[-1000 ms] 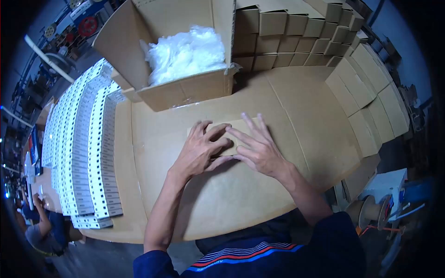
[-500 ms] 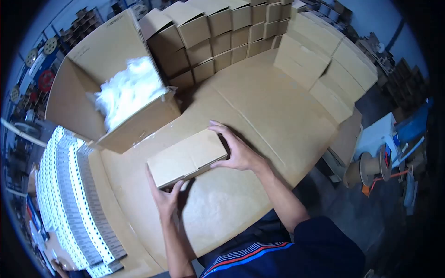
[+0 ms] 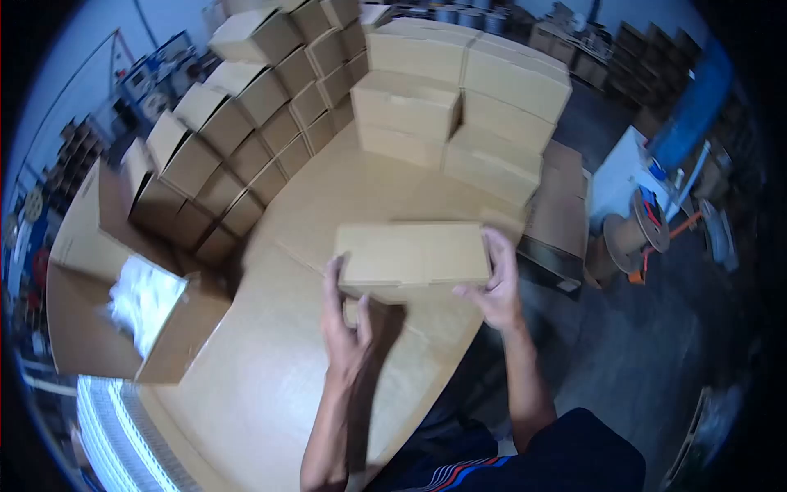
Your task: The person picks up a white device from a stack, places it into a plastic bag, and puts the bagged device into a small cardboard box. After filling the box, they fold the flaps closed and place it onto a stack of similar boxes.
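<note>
A closed cardboard box (image 3: 410,252), long and low, is held between my two hands above the table (image 3: 254,394). My left hand (image 3: 347,324) grips its left end, thumb on the near side. At the right end, my right hand (image 3: 496,283) clasps the box with its fingers round the corner and the thumb in front. A shadow falls on the tabletop below the box. Beyond it stand stacked closed cardboard boxes (image 3: 406,111) of a similar kind, at the table's far end.
At the left is a large open carton (image 3: 184,328) with white fluffy material (image 3: 146,299) inside. Rows of stacked boxes (image 3: 246,160) line the far left edge. White perforated strips (image 3: 106,426) lie at the lower left. Cable spools (image 3: 627,238) stand off the table's right side.
My view has turned right. Both hands have carried the box from near the open carton toward the stacked boxes at the far end, and the box looks raised above the table.
</note>
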Motion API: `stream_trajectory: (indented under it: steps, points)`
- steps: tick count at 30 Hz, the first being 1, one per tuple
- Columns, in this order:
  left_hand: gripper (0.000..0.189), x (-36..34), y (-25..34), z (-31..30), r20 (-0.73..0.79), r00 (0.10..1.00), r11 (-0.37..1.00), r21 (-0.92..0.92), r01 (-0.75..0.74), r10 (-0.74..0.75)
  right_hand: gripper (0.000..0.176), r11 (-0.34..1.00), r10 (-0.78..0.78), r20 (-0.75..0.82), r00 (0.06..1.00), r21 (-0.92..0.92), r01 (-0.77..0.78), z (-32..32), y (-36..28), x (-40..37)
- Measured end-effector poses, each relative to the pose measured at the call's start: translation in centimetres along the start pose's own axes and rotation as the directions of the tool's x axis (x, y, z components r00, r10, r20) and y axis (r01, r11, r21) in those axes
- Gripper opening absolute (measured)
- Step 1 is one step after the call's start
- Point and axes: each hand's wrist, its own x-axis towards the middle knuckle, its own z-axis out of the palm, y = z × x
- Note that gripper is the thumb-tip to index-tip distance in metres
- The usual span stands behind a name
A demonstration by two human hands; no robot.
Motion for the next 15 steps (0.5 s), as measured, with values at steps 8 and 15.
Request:
stream_trajectory:
  steps: [8,15]
  points:
    - [0.056,19.3,2.3,18.5,0.121,0.818,0.827,-0.083,-0.556,0.562,0.085,0.930,-0.253,-0.267,0.930,-0.331,0.158,-14.9,-1.7,12.5]
    - [0.060,25.9,0.7,21.0,0.325,0.795,0.578,0.555,-0.599,0.512,0.076,0.938,-0.255,-0.282,0.925,-0.306,0.165,-16.7,3.3,17.1]
